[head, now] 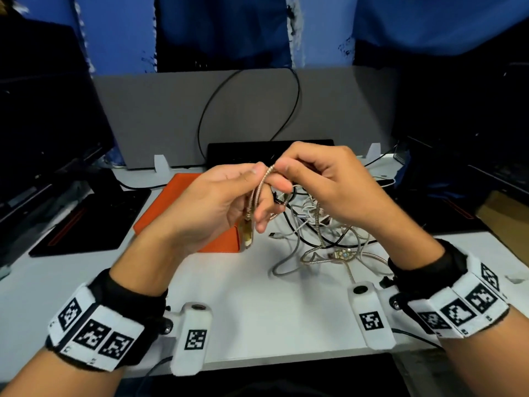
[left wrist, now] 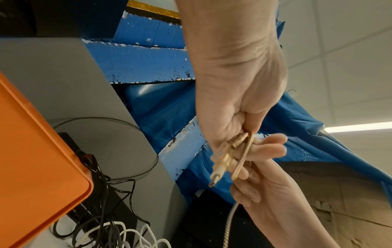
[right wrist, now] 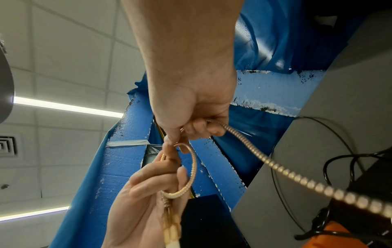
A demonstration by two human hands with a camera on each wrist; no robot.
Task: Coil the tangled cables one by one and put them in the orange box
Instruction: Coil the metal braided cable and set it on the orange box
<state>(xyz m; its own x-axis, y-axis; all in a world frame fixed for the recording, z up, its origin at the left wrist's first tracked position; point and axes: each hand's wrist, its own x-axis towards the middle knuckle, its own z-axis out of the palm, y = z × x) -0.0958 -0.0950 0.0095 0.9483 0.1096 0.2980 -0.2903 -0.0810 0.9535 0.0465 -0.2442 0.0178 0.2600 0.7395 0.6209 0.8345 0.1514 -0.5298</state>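
Both hands are raised above the white table point(head: 252, 296). My left hand point(head: 229, 193) pinches a loop of gold metal-sheathed cable point(head: 259, 190), and its gold plug point(head: 248, 236) hangs below the fingers. My right hand point(head: 309, 176) grips the same cable point(right wrist: 275, 166) just beside the left thumb. The cable runs from my right hand down into the tangled pile of white, grey and black cables point(head: 320, 224) on the table. The orange box point(head: 171, 196) lies behind my left hand, partly hidden by it. In the left wrist view the gold plug point(left wrist: 220, 161) and folded cable stick out of the fist.
A black keyboard point(head: 240, 153) and a grey partition point(head: 243, 110) stand behind the pile. A dark monitor point(head: 43, 124) is at the left, with a black pad point(head: 86, 222) beside the box. A black cable loop point(head: 249, 110) hangs against the partition.
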